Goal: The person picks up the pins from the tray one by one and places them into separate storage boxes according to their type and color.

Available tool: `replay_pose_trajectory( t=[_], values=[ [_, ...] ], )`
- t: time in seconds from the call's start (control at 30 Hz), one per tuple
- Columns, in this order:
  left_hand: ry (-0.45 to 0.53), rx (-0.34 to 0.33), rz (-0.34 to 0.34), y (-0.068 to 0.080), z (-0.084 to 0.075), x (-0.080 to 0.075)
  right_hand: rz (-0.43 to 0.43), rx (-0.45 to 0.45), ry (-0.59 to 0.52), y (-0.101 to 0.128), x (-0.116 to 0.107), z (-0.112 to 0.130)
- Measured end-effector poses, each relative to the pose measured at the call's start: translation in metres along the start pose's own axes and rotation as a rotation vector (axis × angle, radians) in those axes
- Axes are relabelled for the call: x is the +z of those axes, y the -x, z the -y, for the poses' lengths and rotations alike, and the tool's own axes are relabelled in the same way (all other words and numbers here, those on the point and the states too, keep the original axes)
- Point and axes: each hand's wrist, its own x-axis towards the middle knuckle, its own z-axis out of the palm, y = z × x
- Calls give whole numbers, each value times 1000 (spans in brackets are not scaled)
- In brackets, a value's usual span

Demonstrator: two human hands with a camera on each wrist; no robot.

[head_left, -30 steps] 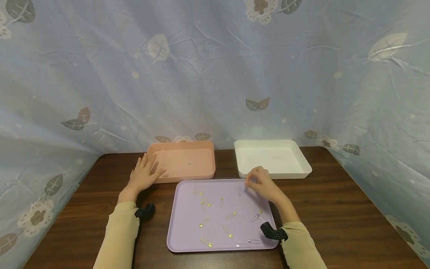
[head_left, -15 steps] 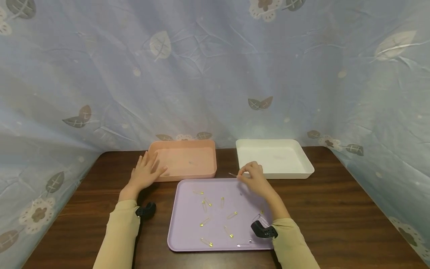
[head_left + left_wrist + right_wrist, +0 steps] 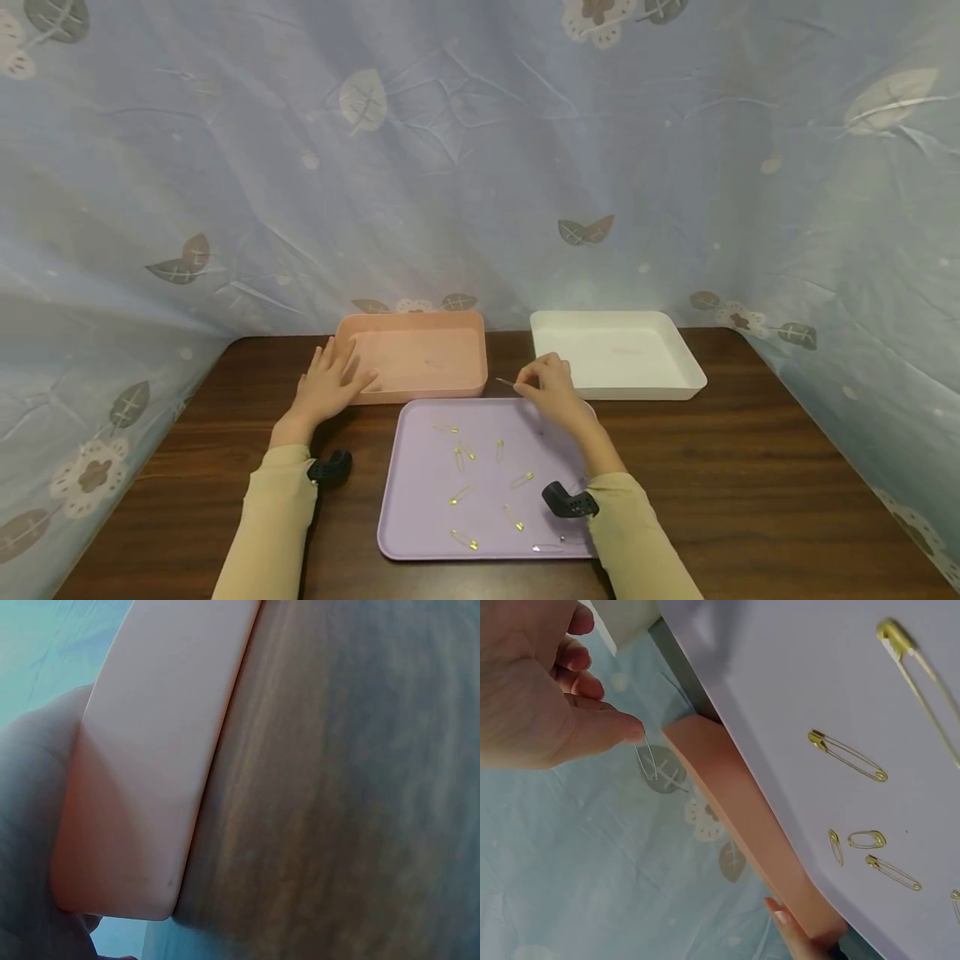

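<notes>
My right hand (image 3: pixel 551 390) pinches a silver safety pin (image 3: pixel 505 382); left hand (image 3: pixel 326 385), fingers relaxed, steadies the pink tray (image 3: pixel 450 387), which holds one pin; gold pins (image 3: pixel 459 494) remain unsorted.

- A white tray (image 3: pixel 678 385) sits on the far right of the dark wooden tabletop (image 3: pixel 787 492).
- A pale blue curtain (image 3: pixel 480 167) printed with grey leaves and flowers hangs behind and wraps around both sides.
- Gold safety pins (image 3: pixel 463 539) lie scattered on a lilac tray (image 3: pixel 408 533) near the front edge.
</notes>
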Motion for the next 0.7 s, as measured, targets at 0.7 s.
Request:
replay_pose_trajectory(
  t=[0.7],
  values=[
    [-74, -32, 37, 3, -5, -5, -12, -86, 95, -36, 24, 24]
  ],
)
